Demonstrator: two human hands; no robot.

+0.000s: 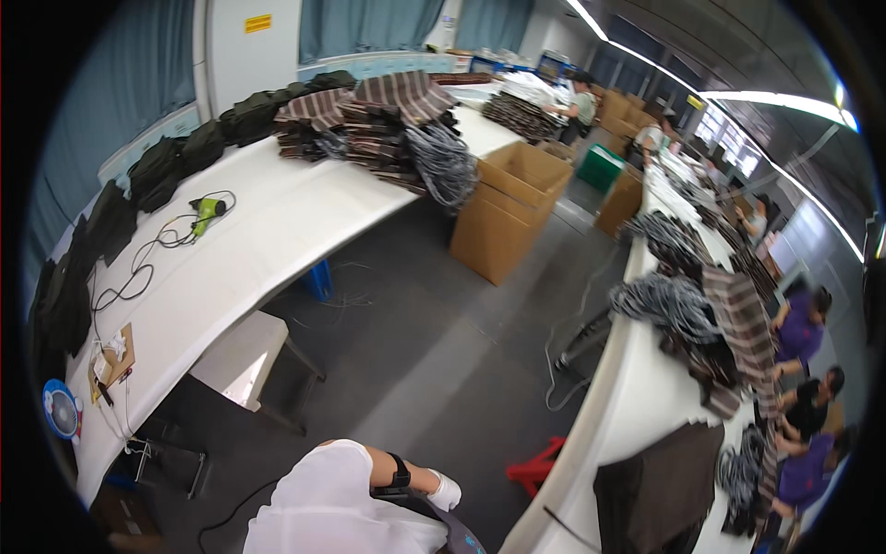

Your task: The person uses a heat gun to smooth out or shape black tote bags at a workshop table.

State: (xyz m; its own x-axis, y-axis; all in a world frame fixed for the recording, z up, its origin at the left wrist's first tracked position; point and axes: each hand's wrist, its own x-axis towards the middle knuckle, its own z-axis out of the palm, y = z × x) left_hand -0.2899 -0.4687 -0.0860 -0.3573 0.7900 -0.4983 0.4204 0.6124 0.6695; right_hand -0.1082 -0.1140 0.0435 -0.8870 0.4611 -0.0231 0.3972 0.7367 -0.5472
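White cloth covers the one hand (445, 491) that shows, at about six o'clock in the view, low by the bottom edge. Which of the person's hands it is I cannot tell. It comes out from a white sleeve (323, 503), and a black strap (399, 473) goes around the wrist. The fingers look curled, but whether they grip something I cannot tell. Just under the hand lies a dark strap or bag edge (443, 522), touching or very near it. The other hand is not seen.

Beside the hand, toward four o'clock, a red plastic stool (537, 466) stands on the grey floor (434, 351). A dark brown cloth (660, 485) hangs over the edge of the long white table (637, 397) at four o'clock. On the other white table (240, 249), at nine to ten o'clock, lie a green tool (209, 210) with a cable, and dark folded clothes (157, 171) along the far edge. Cardboard boxes (508, 208) stand at one o'clock.
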